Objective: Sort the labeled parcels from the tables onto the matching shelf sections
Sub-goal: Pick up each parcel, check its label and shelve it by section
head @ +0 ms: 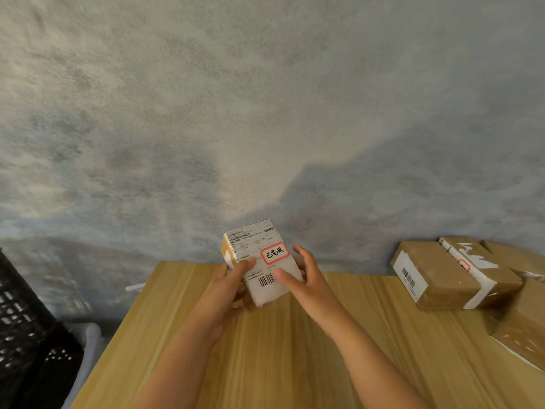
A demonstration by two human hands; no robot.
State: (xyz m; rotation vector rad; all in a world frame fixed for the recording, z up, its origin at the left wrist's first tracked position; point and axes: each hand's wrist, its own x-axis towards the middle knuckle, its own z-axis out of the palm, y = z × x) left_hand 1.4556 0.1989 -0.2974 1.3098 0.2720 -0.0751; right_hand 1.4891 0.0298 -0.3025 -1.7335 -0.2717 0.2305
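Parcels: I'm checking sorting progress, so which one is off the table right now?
The small parcel with the red-bordered sticker, held above the table by the left hand and right hand. The other parcels lie at the right.

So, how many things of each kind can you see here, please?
Parcel held in both hands: 1
Parcels lying on the table: 3
Wooden table: 1
Black crate: 1
Total: 6
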